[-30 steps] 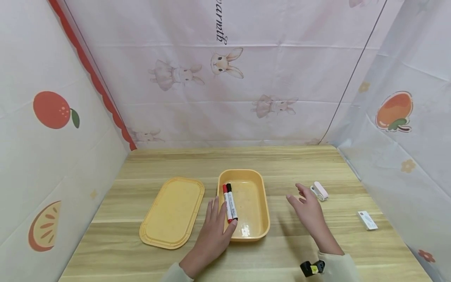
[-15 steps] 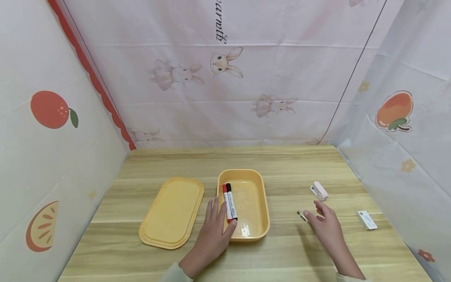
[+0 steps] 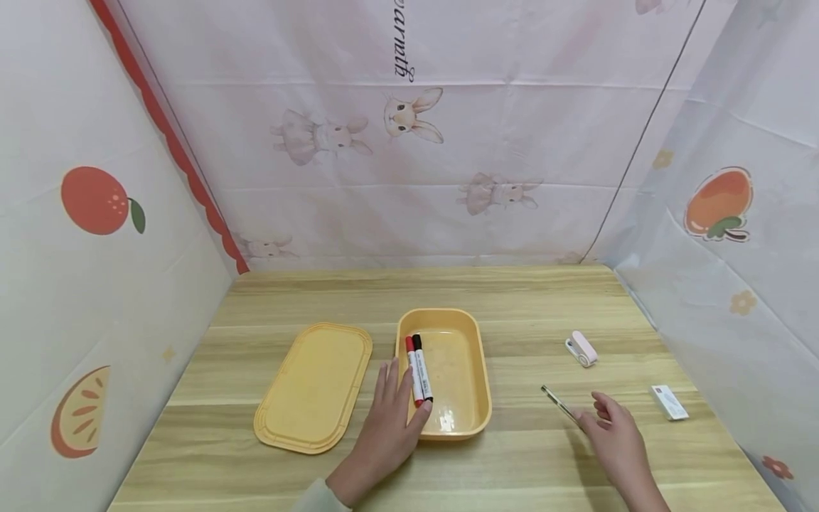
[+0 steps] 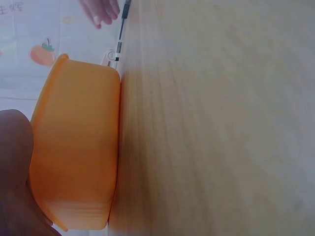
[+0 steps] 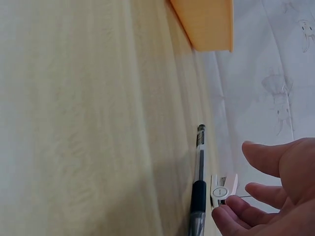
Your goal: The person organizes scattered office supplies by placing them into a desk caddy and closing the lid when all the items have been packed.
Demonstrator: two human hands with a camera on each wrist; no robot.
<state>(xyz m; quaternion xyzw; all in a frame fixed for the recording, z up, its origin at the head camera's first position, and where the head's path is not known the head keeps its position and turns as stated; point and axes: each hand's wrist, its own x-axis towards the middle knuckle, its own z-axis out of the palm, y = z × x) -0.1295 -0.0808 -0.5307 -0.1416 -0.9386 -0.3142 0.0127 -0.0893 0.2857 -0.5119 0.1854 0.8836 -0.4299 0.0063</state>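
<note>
My left hand (image 3: 387, 432) rests over the left rim of a yellow plastic box (image 3: 480, 370), fingers extended along its outer side and thumb over the near corner. Two markers, a red-capped one (image 3: 412, 366) and a black-capped one (image 3: 420, 366), lie in the box along its left wall. On the table to the right lies a gel pen (image 3: 557, 402) with a clear barrel and black grip. Beside its near end is my right hand (image 3: 616, 441). In the right wrist view its thumb and loosely bent fingers stand apart, beside the pen (image 5: 199, 191), holding nothing.
A flat yellow lid (image 3: 313, 387) lies left of the box. A small pink and white stapler (image 3: 581, 348) sits beyond the right hand, and a small white carton (image 3: 668, 402) lies farther right. Printed cloth walls enclose the wooden table (image 3: 307, 295) at the back and sides.
The right hand has moved right and toward the near edge, away from beside the stapler. The pen, unseen at first, now shows on the table. The left hand, box and markers have stayed put.
</note>
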